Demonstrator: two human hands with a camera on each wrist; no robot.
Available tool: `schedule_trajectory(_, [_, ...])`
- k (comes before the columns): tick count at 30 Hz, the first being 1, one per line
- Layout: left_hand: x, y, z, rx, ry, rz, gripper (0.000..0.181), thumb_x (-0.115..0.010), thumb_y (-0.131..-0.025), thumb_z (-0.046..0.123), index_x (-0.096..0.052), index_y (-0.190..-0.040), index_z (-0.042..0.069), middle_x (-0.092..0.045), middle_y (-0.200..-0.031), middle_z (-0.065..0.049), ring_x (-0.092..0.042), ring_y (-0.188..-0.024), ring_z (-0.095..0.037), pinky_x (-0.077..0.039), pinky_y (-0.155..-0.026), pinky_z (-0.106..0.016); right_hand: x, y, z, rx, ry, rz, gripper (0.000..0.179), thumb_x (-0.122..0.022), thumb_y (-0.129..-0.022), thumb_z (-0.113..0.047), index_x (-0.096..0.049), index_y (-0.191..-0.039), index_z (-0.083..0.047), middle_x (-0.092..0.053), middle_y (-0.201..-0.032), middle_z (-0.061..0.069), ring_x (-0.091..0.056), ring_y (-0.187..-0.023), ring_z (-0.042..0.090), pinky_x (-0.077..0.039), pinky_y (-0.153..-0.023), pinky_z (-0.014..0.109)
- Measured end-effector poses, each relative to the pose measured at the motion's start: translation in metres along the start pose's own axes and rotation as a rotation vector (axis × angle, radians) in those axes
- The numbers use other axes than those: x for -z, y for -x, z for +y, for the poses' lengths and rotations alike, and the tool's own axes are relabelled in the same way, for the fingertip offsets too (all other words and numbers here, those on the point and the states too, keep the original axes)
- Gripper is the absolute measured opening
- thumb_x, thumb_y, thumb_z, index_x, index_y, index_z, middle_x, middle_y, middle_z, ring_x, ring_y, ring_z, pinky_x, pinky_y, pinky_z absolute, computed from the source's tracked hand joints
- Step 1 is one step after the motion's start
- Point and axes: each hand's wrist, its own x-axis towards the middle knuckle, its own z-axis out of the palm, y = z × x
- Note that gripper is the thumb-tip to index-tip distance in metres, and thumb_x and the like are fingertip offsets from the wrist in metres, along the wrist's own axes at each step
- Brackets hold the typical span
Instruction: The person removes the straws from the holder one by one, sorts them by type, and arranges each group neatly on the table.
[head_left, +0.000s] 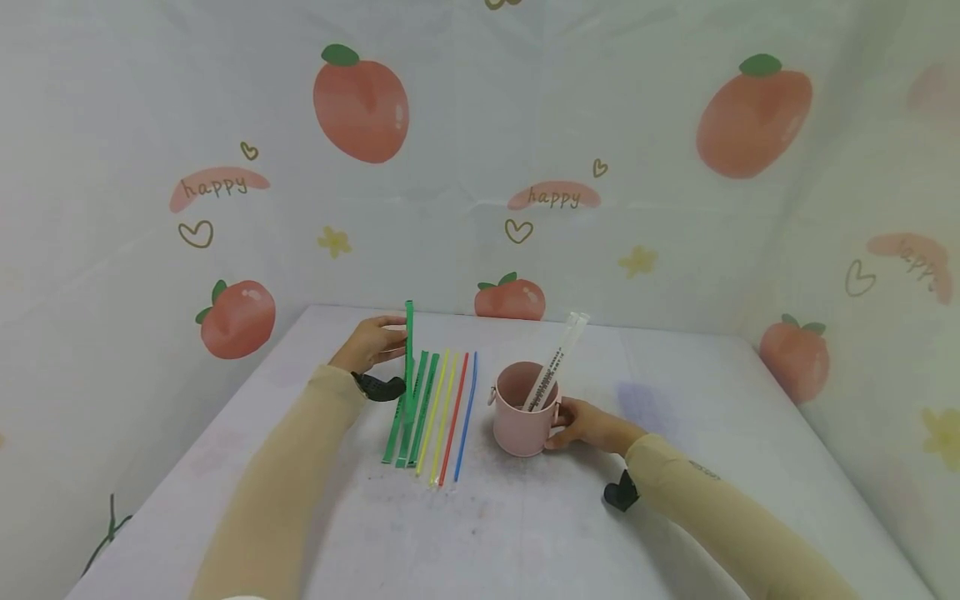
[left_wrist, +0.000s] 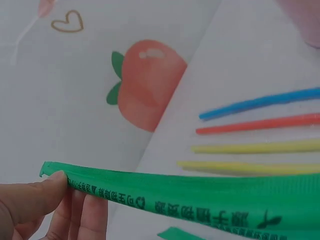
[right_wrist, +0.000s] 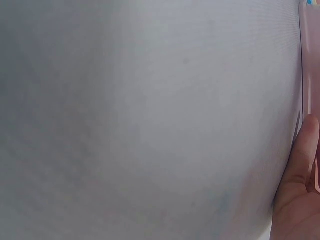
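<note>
My left hand [head_left: 372,343] pinches the upper end of a green wrapped straw [head_left: 409,358] between thumb and fingers. Dark printing and a leaf mark show on that wrapper [left_wrist: 200,202] in the left wrist view. Below it lie more green wrapped straws [head_left: 425,410]. A small pink bucket [head_left: 519,429] with side handles stands upright to the right, with white wrapped straws [head_left: 553,367] leaning out of it. My right hand [head_left: 592,427] grips the bucket at its right side, by the handle. The right wrist view shows only the thumb [right_wrist: 301,155] against the bucket's wall.
Side by side right of the green straws lie two yellow straws [head_left: 442,417], a red straw [head_left: 453,417] and a blue straw [head_left: 467,417]. They rest on a white-covered table [head_left: 540,533]. Behind it hangs a fruit-printed cloth [head_left: 450,233].
</note>
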Motion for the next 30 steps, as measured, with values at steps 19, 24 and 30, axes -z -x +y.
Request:
schedule_trajectory(19, [0.008,-0.004,-0.036,0.099,-0.125,0.049,0.048,-0.055,-0.098,0.004,-0.043,-0.145,0.006,-0.057,-0.108,-0.009,-0.058,-0.088,-0.014,-0.055,-0.088,-0.029,0.002,-0.002,0.003,0.011,-0.02,0.004,0.067,-0.078,-0.08,-0.004,-0.044,-0.137,0.004,-0.06,-0.124,0.014,-0.055,-0.112,0.022,-0.037,-0.109,0.045])
schedule_trajectory(24, [0.01,-0.005,-0.043,0.137,-0.145,0.059,0.046,-0.056,-0.097,0.003,-0.046,-0.142,0.005,-0.057,-0.103,-0.007,-0.058,-0.085,-0.013,-0.055,-0.079,-0.025,0.001,-0.002,0.002,0.004,-0.016,0.002,0.069,-0.078,-0.08,-0.005,-0.043,-0.138,0.003,-0.059,-0.126,0.014,-0.053,-0.114,0.023,-0.036,-0.11,0.047])
schedule_trajectory(30, [0.012,-0.005,-0.048,0.171,-0.161,0.085,0.044,-0.056,-0.096,-0.001,-0.049,-0.139,0.001,-0.058,-0.1,-0.009,-0.06,-0.083,-0.016,-0.055,-0.07,-0.023,0.002,-0.002,0.002,0.004,-0.012,-0.004,0.071,-0.079,-0.08,-0.007,-0.042,-0.14,0.002,-0.058,-0.127,0.015,-0.052,-0.116,0.025,-0.035,-0.111,0.048])
